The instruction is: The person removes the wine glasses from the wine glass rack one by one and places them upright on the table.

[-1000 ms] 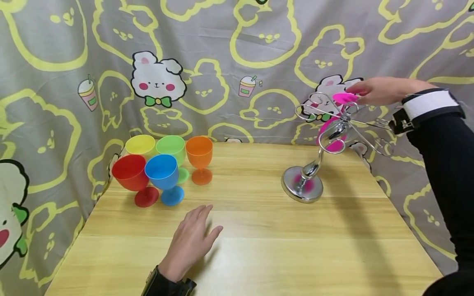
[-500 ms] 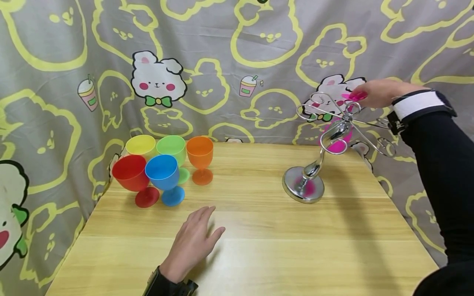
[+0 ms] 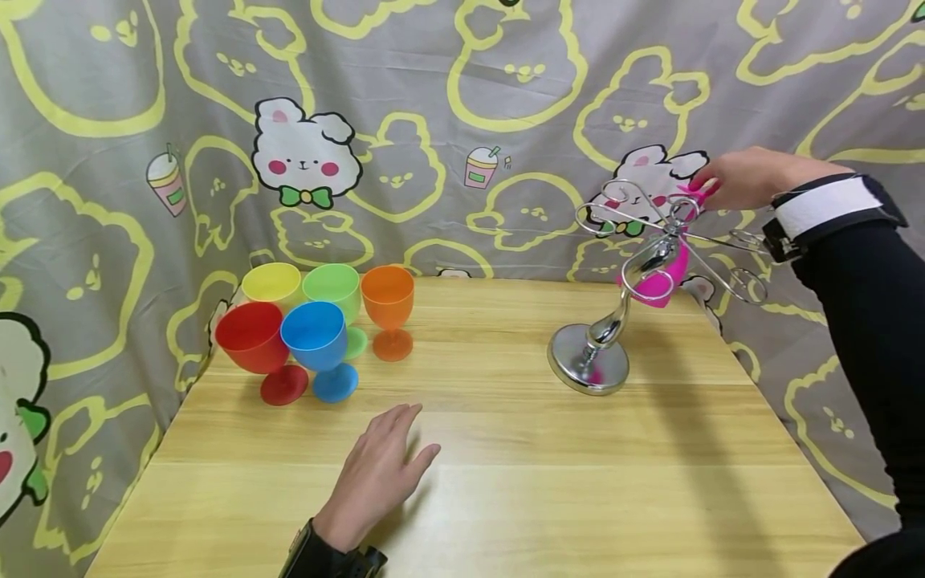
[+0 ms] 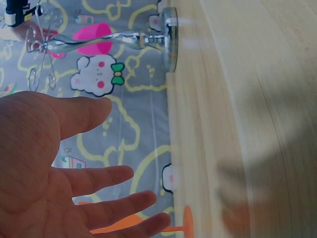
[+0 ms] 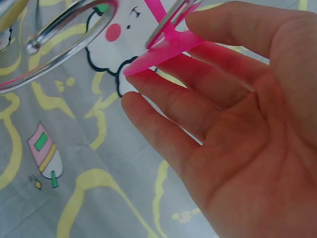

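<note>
My right hand (image 3: pixel 744 177) is up at the top right of the head view, holding the foot of a pink plastic goblet. The goblet (image 3: pixel 656 284) hangs upside down, its bowl below and behind the loops of a chrome goblet stand (image 3: pixel 610 327). In the right wrist view, thumb and fingers lie either side of the pink foot (image 5: pixel 161 55), beside a wire loop of the stand. My left hand (image 3: pixel 376 474) hovers over the front of the table, fingers spread and holding nothing. The left wrist view shows its palm, with the pink bowl (image 4: pixel 99 31) behind the stand's post.
On the left of the wooden table (image 3: pixel 506 498) stand upright goblets: red (image 3: pixel 251 341), blue (image 3: pixel 315 333), yellow (image 3: pixel 270 282), green (image 3: pixel 332 291) and orange (image 3: pixel 388 299). Other wire arms of the stand spread out beneath my right wrist. A patterned curtain (image 3: pixel 419 72) hangs behind the table.
The pink goblet's foot has shifted right and tilted in my right hand, and its bowl has swung slightly right and down. My left hand has barely moved.
</note>
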Motion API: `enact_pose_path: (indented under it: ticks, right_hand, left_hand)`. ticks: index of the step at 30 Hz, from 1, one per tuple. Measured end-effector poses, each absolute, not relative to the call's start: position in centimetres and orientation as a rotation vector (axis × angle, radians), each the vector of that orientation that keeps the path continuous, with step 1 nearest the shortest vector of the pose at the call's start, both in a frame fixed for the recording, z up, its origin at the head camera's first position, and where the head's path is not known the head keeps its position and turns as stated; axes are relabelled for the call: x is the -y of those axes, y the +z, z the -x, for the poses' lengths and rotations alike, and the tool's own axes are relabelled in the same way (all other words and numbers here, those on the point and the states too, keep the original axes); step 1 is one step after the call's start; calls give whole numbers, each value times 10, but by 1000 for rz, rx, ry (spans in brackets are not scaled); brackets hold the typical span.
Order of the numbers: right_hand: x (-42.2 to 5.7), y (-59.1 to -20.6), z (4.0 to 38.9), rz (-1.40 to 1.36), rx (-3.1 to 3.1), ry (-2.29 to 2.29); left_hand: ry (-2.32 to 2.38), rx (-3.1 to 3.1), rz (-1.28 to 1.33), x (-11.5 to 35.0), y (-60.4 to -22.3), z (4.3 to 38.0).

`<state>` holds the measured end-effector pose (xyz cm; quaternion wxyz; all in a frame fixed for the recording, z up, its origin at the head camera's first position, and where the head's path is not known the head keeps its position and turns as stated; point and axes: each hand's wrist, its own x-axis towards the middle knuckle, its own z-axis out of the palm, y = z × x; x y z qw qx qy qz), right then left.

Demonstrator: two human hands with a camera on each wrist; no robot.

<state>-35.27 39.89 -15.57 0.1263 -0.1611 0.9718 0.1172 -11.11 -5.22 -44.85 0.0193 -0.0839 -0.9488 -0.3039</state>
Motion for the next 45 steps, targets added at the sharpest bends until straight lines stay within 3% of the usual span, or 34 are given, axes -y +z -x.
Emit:
enact_pose_path:
  ticks: [8,45]
  right_hand:
    - [-385,-155,345,587,-2901,384]
    - [-361,-155,346,608,-3181,260]
  left_hand:
    - [-955,2954,252,52,-449,111]
    - [-956,2981,243,60,-452,110]
